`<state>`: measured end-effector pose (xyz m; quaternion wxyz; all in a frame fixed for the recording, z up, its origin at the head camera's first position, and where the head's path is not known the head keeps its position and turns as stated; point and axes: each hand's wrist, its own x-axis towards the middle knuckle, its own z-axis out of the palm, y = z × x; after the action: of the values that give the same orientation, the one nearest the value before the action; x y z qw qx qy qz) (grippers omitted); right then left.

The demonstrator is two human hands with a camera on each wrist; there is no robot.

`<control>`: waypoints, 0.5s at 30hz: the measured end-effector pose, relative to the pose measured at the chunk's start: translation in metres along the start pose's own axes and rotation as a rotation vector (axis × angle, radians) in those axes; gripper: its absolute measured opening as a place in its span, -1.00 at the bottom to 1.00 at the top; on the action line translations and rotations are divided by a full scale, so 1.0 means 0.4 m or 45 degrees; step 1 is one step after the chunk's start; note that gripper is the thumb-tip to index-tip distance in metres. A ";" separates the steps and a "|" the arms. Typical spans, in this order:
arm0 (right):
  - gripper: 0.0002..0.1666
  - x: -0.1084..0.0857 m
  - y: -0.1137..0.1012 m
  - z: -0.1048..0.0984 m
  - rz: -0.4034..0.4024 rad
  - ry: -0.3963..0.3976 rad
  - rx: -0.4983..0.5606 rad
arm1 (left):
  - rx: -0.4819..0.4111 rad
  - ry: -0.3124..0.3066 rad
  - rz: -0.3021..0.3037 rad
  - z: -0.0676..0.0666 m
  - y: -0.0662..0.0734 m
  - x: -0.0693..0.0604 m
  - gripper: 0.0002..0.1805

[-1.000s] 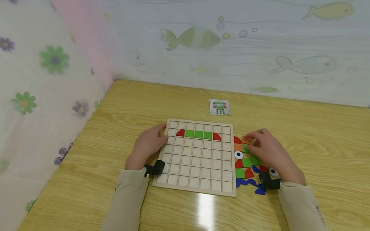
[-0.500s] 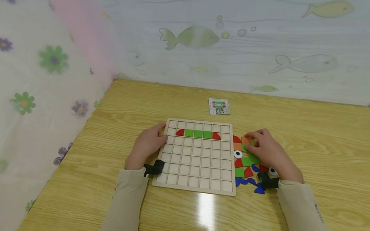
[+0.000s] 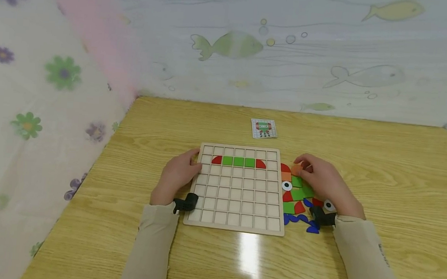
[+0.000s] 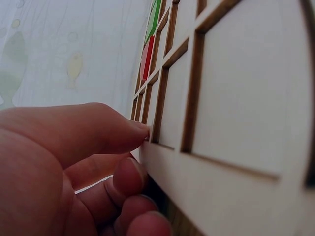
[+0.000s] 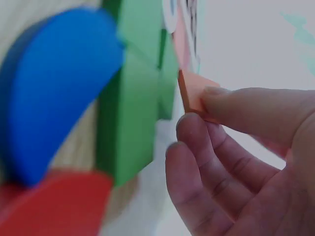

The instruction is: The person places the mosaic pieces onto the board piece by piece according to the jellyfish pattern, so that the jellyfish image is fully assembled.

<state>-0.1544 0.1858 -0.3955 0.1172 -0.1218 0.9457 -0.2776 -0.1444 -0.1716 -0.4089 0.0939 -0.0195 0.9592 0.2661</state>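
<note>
The square wooden grid board (image 3: 236, 194) lies on the table with a row of red quarter-round and green square tiles (image 3: 239, 161) set in its second row from the far side. My left hand (image 3: 178, 173) holds the board's left edge, its thumb on the rim and its fingers curled at the side, as the left wrist view shows. To the right of the board, my right hand (image 3: 321, 179) pinches an orange square tile (image 5: 194, 93) between thumb and fingers. Below that hand lie green tiles (image 3: 297, 193), blue half-round tiles (image 5: 64, 93) and red tiles.
A small pattern card (image 3: 264, 129) rests beyond the board, showing a green and red figure on a grid. Loose round eye tiles (image 3: 287, 186) sit among the pile at the board's right edge. A patterned wall cloth (image 3: 229, 78) borders the table's far side.
My right hand has lifted the orange tile slightly from the pile, tilting it, and uncovered more of the green tile beneath. The left hand stays at the board's edge.
</note>
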 end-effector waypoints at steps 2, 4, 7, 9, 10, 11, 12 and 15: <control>-0.65 0.002 -0.011 -0.001 -0.035 -0.004 -0.013 | 0.004 0.001 -0.003 0.000 0.000 0.001 -0.43; -0.65 0.006 -0.023 -0.001 -0.053 -0.015 -0.013 | 0.005 0.002 -0.004 0.000 0.001 0.000 -0.43; -0.66 0.016 -0.045 0.004 -0.080 -0.027 0.004 | -0.002 0.001 -0.001 -0.001 0.004 0.000 -0.43; -0.67 0.026 -0.061 0.010 -0.092 -0.047 0.044 | -0.004 -0.003 -0.001 -0.002 0.006 -0.001 -0.43; -0.67 0.032 -0.070 0.014 -0.108 -0.053 0.054 | -0.003 -0.004 -0.003 -0.002 0.006 -0.001 -0.43; -0.67 0.038 -0.079 0.018 -0.124 -0.062 0.065 | -0.001 -0.004 -0.005 -0.002 0.007 -0.001 -0.43; -0.67 0.043 -0.089 0.021 -0.135 -0.076 0.080 | 0.002 -0.004 -0.006 -0.002 0.006 -0.001 -0.43; -0.69 0.059 -0.120 0.033 -0.176 -0.095 0.086 | 0.005 0.005 -0.005 -0.002 0.004 -0.002 -0.43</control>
<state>-0.1649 0.1332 -0.3833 0.1370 -0.1931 0.9201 -0.3121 -0.1439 -0.1706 -0.4071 0.0926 -0.0216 0.9598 0.2640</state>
